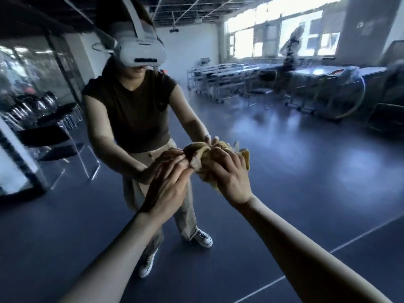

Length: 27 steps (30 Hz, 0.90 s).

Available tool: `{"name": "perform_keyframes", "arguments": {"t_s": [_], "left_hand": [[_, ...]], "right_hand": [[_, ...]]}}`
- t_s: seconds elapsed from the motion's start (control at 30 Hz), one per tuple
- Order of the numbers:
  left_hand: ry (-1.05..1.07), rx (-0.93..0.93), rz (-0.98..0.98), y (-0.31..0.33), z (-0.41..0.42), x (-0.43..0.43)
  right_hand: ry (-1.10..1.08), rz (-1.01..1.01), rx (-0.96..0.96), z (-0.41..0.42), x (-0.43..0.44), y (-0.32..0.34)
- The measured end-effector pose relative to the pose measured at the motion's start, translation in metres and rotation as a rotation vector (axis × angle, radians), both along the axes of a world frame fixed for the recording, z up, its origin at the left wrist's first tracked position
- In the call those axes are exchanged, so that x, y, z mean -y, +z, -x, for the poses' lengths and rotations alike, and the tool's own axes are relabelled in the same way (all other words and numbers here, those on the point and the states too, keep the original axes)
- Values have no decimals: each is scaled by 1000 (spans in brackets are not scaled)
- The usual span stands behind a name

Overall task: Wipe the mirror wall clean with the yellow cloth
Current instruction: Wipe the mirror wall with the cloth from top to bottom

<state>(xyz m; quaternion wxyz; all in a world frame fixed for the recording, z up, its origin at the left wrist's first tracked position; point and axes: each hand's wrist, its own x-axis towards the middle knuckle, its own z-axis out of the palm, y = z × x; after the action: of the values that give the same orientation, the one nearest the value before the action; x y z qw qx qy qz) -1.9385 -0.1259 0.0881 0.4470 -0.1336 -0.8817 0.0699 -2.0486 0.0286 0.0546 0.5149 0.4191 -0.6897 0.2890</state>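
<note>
The mirror wall [295, 149] fills nearly the whole head view and shows my own reflection facing me. My right hand [231, 178] presses a crumpled yellow cloth [200, 164] against the glass, fingers spread over it, and a corner of the cloth sticks out to the right of the hand. My left hand [166, 186] lies flat beside it with straight fingers, and its fingertips touch the cloth's left end. Reflected hands meet mine at the cloth. Most of the cloth is hidden under my right hand.
The mirror reflects a dark-floored room. Rows of tables and chairs [251, 84] stand at the back right under bright windows [273, 38], and stacked black chairs [43, 110] are at the left. A white line [328, 252] crosses the lower right.
</note>
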Motion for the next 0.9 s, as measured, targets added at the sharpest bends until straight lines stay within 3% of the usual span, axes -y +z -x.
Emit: {"name": "perform_keyframes", "arguments": {"t_s": [0.17,0.53,0.7,0.83,0.9], "left_hand": [[-1,-133,112,-11,12,9],[46,-312,223,-61,14,25],[155,-379,191,-109,1,21],[238,-412,169,-142,-10,23],[311,-406,179,-155,-16,21]], "right_hand": [[-77,-57,-15,10,-1,-31],[-44,280,26,-15,47,-79],[-8,385,-82,-21,65,-121],[-68,389,-123,-28,73,-145],[-89,299,-109,-28,69,-152]]}}
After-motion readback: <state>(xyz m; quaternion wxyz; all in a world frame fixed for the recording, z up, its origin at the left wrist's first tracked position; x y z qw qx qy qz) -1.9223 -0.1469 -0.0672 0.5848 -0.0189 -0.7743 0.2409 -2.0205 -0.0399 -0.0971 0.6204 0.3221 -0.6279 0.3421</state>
